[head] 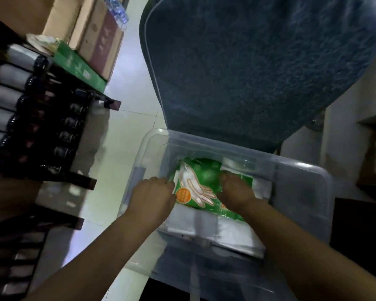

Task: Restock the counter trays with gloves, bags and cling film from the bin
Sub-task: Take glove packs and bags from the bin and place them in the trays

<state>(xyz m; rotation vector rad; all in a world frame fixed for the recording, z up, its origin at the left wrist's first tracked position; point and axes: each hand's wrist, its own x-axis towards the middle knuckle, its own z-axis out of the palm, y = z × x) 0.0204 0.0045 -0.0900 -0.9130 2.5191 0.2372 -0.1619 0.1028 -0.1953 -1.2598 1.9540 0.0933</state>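
Inside clear bin (302, 181): green glossy glove pack (202, 177).

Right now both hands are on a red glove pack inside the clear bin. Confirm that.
Wrong colour: the glove pack is green, not red. The head view shows the left hand and right hand on it inside the clear bin.
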